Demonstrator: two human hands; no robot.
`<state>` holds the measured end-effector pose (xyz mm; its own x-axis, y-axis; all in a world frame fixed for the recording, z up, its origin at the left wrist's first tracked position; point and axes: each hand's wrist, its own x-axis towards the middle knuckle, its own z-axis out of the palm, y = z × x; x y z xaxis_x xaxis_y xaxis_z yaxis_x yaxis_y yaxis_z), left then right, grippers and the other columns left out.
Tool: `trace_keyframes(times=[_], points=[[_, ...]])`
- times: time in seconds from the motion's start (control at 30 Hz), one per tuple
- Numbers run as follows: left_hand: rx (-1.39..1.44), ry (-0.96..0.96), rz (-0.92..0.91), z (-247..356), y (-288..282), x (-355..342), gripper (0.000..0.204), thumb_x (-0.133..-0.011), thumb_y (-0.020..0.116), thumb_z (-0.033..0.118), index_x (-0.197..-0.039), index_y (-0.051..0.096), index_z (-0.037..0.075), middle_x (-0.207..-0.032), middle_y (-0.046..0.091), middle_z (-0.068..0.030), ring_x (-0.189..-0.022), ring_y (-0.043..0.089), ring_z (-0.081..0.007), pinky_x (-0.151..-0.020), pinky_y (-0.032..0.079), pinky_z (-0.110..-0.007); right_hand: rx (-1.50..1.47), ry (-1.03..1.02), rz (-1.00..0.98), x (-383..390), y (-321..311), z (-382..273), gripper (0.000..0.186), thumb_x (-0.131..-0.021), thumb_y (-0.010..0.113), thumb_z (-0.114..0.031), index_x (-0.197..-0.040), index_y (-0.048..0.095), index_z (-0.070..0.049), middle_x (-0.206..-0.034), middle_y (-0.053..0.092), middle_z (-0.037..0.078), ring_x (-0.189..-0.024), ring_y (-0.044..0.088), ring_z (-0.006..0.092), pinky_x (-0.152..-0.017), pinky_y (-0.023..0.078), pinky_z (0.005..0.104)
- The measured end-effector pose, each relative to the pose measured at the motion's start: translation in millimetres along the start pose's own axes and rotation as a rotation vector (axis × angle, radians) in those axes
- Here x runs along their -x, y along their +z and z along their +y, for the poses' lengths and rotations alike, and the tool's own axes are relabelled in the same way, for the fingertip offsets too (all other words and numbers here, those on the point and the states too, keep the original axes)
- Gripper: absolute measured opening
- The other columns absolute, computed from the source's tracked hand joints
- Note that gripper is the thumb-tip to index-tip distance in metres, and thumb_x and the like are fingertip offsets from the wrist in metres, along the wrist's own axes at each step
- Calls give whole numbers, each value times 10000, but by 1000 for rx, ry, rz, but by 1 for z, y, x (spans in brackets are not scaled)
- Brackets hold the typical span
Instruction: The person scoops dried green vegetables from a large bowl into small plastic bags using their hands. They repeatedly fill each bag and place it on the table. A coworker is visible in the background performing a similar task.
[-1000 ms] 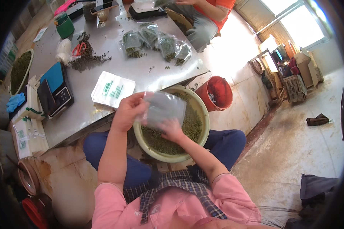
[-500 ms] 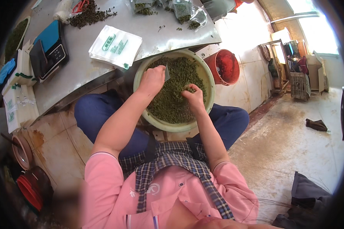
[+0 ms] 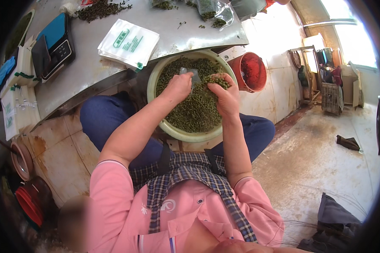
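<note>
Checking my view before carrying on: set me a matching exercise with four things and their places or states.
1. Left hand
2. Right hand
3. Red bucket
4. White stack with green print

a. On the metal table
b. Holding a clear bag
c. Right of the basin
d. Holding green pieces

Pairs: 1-b, 2-d, 3-c, 4-a

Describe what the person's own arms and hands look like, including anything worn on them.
The left grip and right grip are bare hands; no gloves, watch or bracelet show. The left forearm and right forearm are uncovered. The left sleeve and right sleeve are short and pink, the left edged with thin white-and-dark trim.
</note>
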<state>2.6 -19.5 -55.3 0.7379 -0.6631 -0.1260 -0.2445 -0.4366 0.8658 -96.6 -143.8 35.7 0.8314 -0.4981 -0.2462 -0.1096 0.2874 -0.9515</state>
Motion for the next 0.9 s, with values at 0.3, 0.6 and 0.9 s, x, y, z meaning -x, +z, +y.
trace_keyframes(times=[0.3,0.6,0.9], points=[[33,21,-9,15,-5,9,350,-878,505,24,-1212,594,-29,-964,651,-296,-956,632,-441,-818,520,-512,84,-8,-61,-19,4,39,471,-778,663,36,-1244,595,45,-1302,585,112,-1124,571,150,-940,471,281],[-139,286,28,18,15,23,508,-835,513,-37,-1338,446,-47,-1010,646,-249,-898,643,-439,-759,541,-480,623,35,-16,-48,-35,84,333,-811,691,-61,-1131,666,26,-1055,702,107,-940,645,173,-787,523,313],[-76,203,55,15,6,20,497,-844,540,-10,-1333,457,-45,-1024,634,-245,-913,635,-430,-764,528,-475,212,296,-153,-28,-26,32,527,-852,670,-52,-1347,499,4,-1077,626,109,-910,639,200,-717,604,351]])
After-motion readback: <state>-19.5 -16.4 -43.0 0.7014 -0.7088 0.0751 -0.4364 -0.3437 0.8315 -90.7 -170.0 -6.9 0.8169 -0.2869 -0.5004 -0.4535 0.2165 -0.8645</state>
